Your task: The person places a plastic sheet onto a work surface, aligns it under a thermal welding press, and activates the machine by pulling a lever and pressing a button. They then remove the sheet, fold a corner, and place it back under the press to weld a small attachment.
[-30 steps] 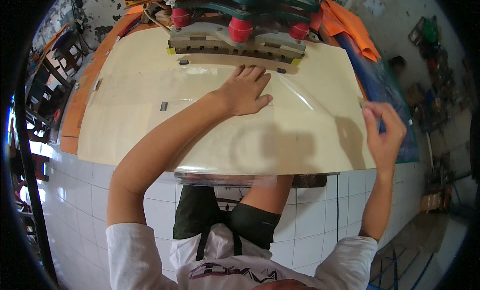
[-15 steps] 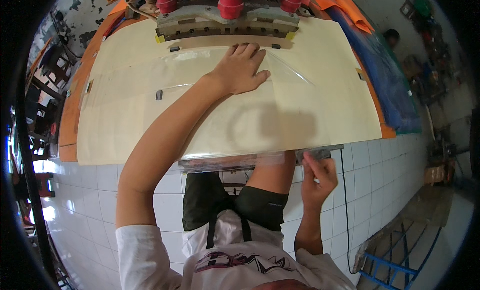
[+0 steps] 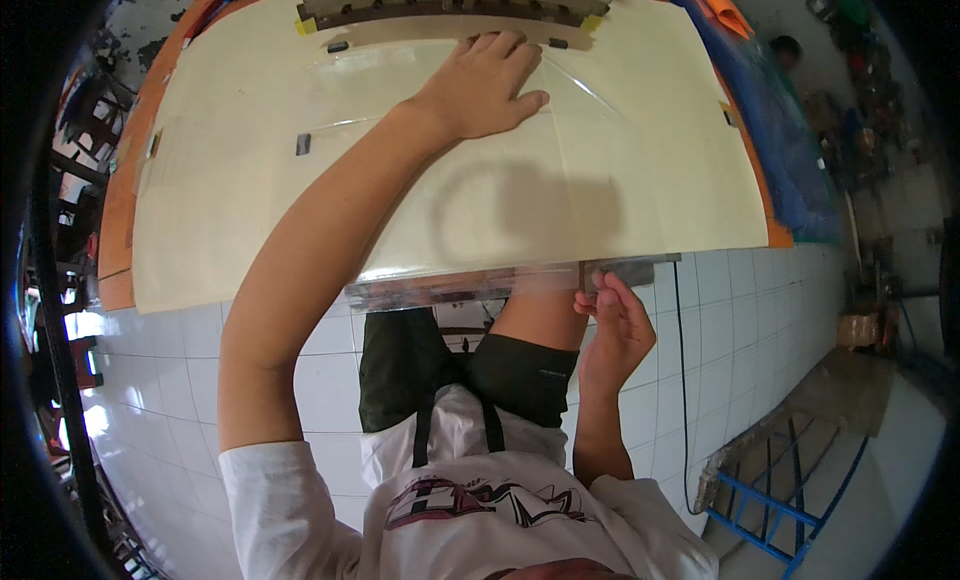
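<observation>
Left hand (image 3: 485, 88) lies palm-down, fingers spread and gripping nothing, on the clear film (image 3: 470, 205) over the cream sheet (image 3: 690, 160), near 2 dark tabs (image 3: 557, 43); right hand (image 3: 618, 325) curls at the sheet's front edge (whether it pinches film cannot be told). Even palm pressure should keep the film smooth.

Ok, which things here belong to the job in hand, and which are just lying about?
Seemingly in the job:
clear plastic sheet, left hand on it, right hand by its near edge
cream board beneath
metal bar at the far side, perhaps

Apparently just lying about:
orange sheeting
blue sheeting
blue metal rack
brown box
</observation>
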A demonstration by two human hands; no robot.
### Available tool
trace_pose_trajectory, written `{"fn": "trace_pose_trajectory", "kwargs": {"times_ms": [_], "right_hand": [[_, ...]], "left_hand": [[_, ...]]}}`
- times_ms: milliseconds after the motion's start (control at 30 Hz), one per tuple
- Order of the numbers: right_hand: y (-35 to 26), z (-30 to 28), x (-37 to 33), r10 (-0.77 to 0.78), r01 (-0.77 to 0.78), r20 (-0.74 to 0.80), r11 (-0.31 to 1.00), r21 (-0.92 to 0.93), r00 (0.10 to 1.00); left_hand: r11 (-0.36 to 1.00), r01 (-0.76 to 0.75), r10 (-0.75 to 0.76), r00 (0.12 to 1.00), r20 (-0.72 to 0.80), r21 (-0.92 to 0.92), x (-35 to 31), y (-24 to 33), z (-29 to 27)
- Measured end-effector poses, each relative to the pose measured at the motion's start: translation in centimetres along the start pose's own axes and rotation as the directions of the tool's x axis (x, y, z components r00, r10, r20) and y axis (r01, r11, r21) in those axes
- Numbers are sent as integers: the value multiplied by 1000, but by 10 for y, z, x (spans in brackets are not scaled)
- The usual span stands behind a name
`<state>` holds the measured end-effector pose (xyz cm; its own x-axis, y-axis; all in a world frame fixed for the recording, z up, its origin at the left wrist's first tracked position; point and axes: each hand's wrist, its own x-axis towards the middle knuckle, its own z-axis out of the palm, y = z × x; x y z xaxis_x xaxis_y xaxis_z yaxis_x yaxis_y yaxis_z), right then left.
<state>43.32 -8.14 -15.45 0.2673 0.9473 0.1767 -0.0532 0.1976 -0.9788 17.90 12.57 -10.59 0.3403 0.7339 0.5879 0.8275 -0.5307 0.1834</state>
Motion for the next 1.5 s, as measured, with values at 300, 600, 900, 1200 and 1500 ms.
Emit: {"fn": "trace_pose_trajectory", "kwargs": {"times_ms": [300,600,900,1200,1500], "right_hand": [[3,0,-1,175,-189,75,840,509,982],[4,-11,11,242,-359,313,841,405,919],[-4,1,9,279,-341,220,879,333,935],[-9,4,8,261,-327,220,874,359,940],[-3,3,7,266,-312,174,878,364,948]], "left_hand": [[995,-67,67,998,-6,-74,2,4,-5],[999,28,-26,996,89,-29,0,14,-13],[917,-400,399,915,-59,-4,1,21,-20],[957,-257,280,939,202,-134,-1,15,-18],[961,-205,231,964,131,-183,1,15,-14]]}}
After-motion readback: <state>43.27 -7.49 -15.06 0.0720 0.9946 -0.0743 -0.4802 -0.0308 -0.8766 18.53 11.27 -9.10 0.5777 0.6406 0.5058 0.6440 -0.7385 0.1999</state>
